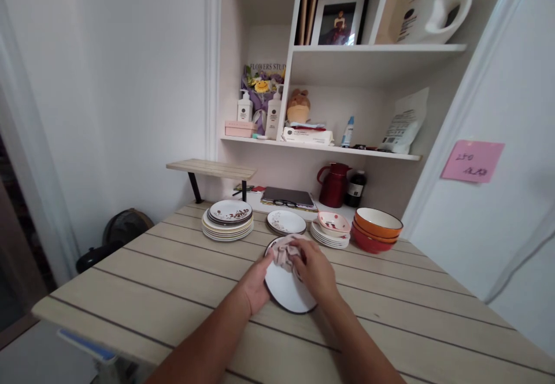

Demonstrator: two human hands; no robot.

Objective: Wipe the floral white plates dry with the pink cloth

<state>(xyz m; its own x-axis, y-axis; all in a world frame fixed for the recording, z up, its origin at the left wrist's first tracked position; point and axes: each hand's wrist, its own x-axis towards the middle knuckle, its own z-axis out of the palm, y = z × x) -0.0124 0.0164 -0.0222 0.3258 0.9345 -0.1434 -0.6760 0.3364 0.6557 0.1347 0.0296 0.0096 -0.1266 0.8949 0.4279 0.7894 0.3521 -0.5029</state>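
A white plate with a dark rim point(291, 291) is at the middle of the wooden table, in front of me. My left hand point(256, 283) grips its left edge, with the thumb over the rim. In my right hand point(315, 268) is a crumpled pale pink cloth point(285, 252), pressed against the upper part of the plate. The cloth hides that part of the plate's surface. Just beyond it lie more dark-rimmed plates with a floral pattern point(286, 221).
On the table point(173, 283), a plate stack point(228, 231) stands back left. Small plates point(329, 239) carrying a pink bowl point(333, 222) and stacked orange and red bowls point(376, 231) are back right. Behind are a dark red jug point(333, 185), a dark bottle point(355, 188) and a small raised shelf point(212, 168).
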